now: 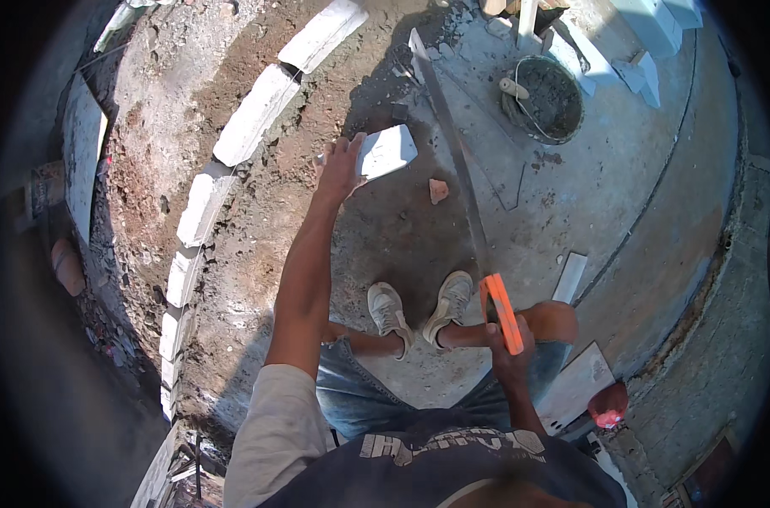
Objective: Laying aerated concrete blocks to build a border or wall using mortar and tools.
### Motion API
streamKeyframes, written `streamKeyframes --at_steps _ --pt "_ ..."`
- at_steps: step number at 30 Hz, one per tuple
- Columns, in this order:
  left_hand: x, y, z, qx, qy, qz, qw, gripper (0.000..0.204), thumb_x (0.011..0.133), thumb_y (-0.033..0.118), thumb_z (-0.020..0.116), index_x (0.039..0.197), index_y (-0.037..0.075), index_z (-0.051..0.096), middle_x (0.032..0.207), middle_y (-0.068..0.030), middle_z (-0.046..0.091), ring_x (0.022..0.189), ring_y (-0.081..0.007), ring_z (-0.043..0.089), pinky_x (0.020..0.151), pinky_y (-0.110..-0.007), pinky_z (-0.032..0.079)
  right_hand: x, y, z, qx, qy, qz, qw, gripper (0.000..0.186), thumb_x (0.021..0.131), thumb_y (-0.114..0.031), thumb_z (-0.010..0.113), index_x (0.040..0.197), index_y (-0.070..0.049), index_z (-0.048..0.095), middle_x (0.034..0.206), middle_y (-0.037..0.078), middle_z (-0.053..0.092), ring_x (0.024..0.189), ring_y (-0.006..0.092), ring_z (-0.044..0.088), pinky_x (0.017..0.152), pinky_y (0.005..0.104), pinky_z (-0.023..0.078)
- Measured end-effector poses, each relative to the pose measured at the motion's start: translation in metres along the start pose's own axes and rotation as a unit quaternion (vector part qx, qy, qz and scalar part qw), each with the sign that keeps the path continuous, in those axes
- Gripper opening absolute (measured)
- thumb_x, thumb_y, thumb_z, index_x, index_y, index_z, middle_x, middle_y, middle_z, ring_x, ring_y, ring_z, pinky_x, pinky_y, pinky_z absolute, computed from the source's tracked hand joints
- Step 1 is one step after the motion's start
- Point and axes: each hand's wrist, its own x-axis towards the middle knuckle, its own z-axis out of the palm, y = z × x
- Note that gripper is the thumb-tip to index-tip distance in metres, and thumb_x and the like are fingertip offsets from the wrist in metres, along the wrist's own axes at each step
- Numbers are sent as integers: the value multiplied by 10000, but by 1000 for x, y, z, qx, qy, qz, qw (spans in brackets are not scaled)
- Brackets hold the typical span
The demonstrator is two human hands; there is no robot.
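Note:
My left hand reaches forward and grips the left end of a white, light-coloured block piece, its fingers over the upper edge. Low by my right knee, my right hand is wrapped round the orange handle of a hand saw. From there the long saw blade stretches forward and to the left, apart from the block and to its right. A small reddish brick shard lies between block and blade.
A curved row of white blocks runs along my left, with a thin string beside it. At the far right stands a bucket of grey mortar with a wooden-handled trowel. White offcuts and a white panel lie to my right.

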Motion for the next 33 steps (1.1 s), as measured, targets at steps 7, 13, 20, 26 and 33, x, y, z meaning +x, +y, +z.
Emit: streamKeyframes --at_steps 7,13,20,26,33 --pt "29 18 3 -18 50 20 998 918 719 359 825 1472 161 339 1337 -125 492 1302 -372 422 1043 -594 377 43 59 98 192 -10 9 981 305 914 -266 699 821 -18 547 706 16 519 652 116 504 600 297 419" --pt "8 -3 10 -41 19 63 997 785 819 450 695 1442 78 396 1326 -209 497 1281 -395 417 1113 -464 318 45 50 89 231 -59 -38 970 263 961 -275 635 920 -28 555 743 -7 499 667 80 464 604 273 396" --pt "19 22 14 15 57 -11 998 591 979 425 459 1480 122 378 1445 -142 447 1373 -371 358 1163 -521 215 32 57 94 137 -48 -50 988 318 941 -319 654 970 -19 554 714 48 539 656 131 512 604 318 419" --pt "19 37 5 79 34 -97 992 571 996 463 382 1481 160 385 1470 -112 432 1422 -364 304 1146 -624 184 22 49 90 146 -77 -11 986 341 949 -344 647 1016 -20 563 749 49 539 706 138 548 636 331 441" --pt "29 47 8 76 39 -146 986 542 981 453 416 1422 139 457 1391 -105 490 1350 -357 379 1082 -585 322 22 51 92 155 47 -89 983 446 962 -327 623 1244 10 547 977 140 652 891 215 631 815 328 495"
